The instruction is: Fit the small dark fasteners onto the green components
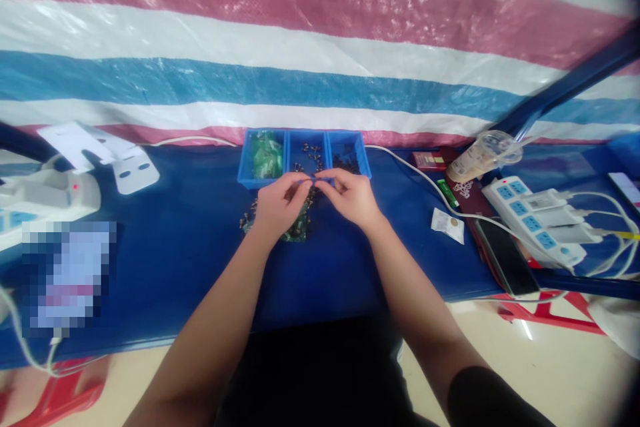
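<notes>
My left hand (283, 200) and my right hand (351, 196) meet fingertip to fingertip in front of a blue three-part bin (250, 182). Thumb and forefinger of each are pinched together. Whatever sits between them is too small to make out. Beneath my left hand lies a pile of small dark and brassy parts (296, 229) on the blue table, partly hidden by the hand. In the bin, the left compartment holds a green plastic bag (267, 156), the middle one small metal parts (313, 149), and the right one small black pieces (345, 161).
At right stand a plastic drink cup (477, 157), a white power strip (533, 220) with plugged chargers, a dark phone (506, 257) and a small white packet (447, 225). White cut-out sheets (135, 170) and a blurred-out phone (75, 273) lie at left. Cables cross the table.
</notes>
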`<state>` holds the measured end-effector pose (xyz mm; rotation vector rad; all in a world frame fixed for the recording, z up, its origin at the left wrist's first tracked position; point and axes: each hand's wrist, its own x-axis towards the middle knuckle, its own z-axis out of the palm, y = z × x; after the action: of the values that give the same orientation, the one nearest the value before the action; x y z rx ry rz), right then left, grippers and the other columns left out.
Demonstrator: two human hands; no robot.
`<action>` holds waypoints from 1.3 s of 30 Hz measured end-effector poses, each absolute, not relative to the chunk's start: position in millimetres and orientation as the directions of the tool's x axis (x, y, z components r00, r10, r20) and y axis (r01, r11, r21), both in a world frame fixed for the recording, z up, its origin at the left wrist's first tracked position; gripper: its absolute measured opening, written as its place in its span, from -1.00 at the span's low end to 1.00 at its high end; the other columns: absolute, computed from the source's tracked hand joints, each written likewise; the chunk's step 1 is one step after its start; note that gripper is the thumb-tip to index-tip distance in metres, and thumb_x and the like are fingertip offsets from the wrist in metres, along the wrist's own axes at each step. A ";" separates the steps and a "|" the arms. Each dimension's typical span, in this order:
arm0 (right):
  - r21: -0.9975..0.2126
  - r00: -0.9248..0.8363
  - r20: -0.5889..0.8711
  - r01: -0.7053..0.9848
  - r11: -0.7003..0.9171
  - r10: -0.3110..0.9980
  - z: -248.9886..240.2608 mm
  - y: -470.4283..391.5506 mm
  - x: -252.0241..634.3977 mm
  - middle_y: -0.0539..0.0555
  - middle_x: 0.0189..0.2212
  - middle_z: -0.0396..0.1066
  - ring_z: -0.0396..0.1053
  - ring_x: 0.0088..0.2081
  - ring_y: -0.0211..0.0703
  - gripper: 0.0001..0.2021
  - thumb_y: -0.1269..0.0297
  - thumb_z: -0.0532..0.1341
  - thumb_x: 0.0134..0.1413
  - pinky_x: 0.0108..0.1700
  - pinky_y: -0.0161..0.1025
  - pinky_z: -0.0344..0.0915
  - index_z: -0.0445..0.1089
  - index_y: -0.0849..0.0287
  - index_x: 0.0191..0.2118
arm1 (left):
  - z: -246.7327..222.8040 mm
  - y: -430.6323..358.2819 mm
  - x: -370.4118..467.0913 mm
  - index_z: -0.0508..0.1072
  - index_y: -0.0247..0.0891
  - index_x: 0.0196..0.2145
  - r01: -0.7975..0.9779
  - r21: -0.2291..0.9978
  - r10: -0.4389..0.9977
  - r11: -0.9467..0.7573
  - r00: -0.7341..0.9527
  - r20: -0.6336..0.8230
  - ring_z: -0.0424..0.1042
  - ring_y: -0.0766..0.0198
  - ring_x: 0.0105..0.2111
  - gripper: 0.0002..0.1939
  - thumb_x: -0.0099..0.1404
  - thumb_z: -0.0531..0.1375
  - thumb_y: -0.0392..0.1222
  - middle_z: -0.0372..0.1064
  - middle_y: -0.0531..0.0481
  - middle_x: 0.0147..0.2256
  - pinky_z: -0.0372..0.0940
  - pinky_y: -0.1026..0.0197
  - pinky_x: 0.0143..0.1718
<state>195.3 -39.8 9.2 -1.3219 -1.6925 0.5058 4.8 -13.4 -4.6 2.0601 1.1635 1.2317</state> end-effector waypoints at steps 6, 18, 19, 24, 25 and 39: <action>-0.763 -0.017 0.400 0.548 0.343 0.916 7.6 -39.4 196.3 -0.16 -0.65 0.00 -0.01 -0.58 -0.32 -0.73 0.07 0.27 0.26 -0.47 -0.30 0.07 0.57 0.13 -0.11 | -4.7 -13.3 5.4 0.55 -0.22 -0.15 0.426 0.722 0.837 -0.545 0.223 0.500 0.31 0.43 -0.59 -0.79 0.38 0.24 -0.05 0.43 0.11 -0.51 0.25 0.35 -0.46; -0.756 -0.027 0.407 0.551 0.354 0.913 12.3 -41.8 193.7 -0.15 -0.66 -0.01 -0.01 -0.59 -0.32 -0.78 0.14 0.28 0.25 -0.46 -0.28 0.08 0.60 0.10 -0.11 | -6.0 -15.5 5.9 0.57 -0.21 -0.20 0.449 0.720 0.847 -0.529 0.228 0.480 0.36 0.40 -0.56 -0.79 0.38 0.24 -0.04 0.46 0.09 -0.49 0.27 0.31 -0.43; -0.772 -0.020 0.394 0.535 0.343 0.919 12.1 -41.7 192.7 -0.16 -0.66 -0.01 -0.01 -0.59 -0.32 -0.79 0.15 0.28 0.24 -0.46 -0.28 0.08 0.60 0.10 -0.13 | -5.5 -15.7 6.0 0.57 -0.21 -0.20 0.448 0.721 0.847 -0.529 0.229 0.479 0.36 0.40 -0.56 -0.79 0.38 0.25 -0.03 0.47 0.08 -0.49 0.27 0.32 -0.44; -0.954 0.086 0.243 0.204 0.222 0.966 9.3 -37.6 186.1 -0.18 -0.66 -0.02 -0.05 -0.60 -0.36 -0.77 0.11 0.34 0.15 -0.51 -0.29 0.01 0.58 0.17 -0.22 | -3.6 -15.5 6.2 0.59 -0.20 -0.13 0.421 0.713 0.828 -0.560 0.256 0.499 0.32 0.41 -0.57 -0.76 0.37 0.25 -0.03 0.47 0.09 -0.48 0.27 0.32 -0.45; -0.977 0.095 0.186 0.120 0.174 0.978 9.1 -36.5 185.1 -0.18 -0.67 -0.01 -0.05 -0.60 -0.36 -0.75 0.07 0.36 0.12 -0.52 -0.30 -0.02 0.58 0.17 -0.24 | -4.1 -15.2 6.4 0.58 -0.20 -0.10 0.421 0.703 0.819 -0.572 0.264 0.509 0.31 0.42 -0.57 -0.76 0.38 0.25 -0.04 0.45 0.10 -0.49 0.26 0.32 -0.45; -0.988 0.036 -0.085 -0.135 -0.080 0.996 17.2 -38.8 173.4 -0.16 -0.70 0.15 -0.03 -0.63 -0.41 -0.62 -0.08 0.47 -0.13 -0.59 -0.33 -0.16 0.55 0.17 -0.38 | -9.6 -13.1 8.2 0.62 -0.22 -0.15 0.504 0.577 0.747 -0.643 0.246 0.618 0.52 0.35 -0.43 -0.79 0.39 0.26 -0.07 0.58 0.02 -0.38 0.39 0.33 -0.29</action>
<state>173.4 -38.8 17.2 -1.1886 -1.0389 1.2986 8.2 -13.1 -9.6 2.2608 1.1661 1.3487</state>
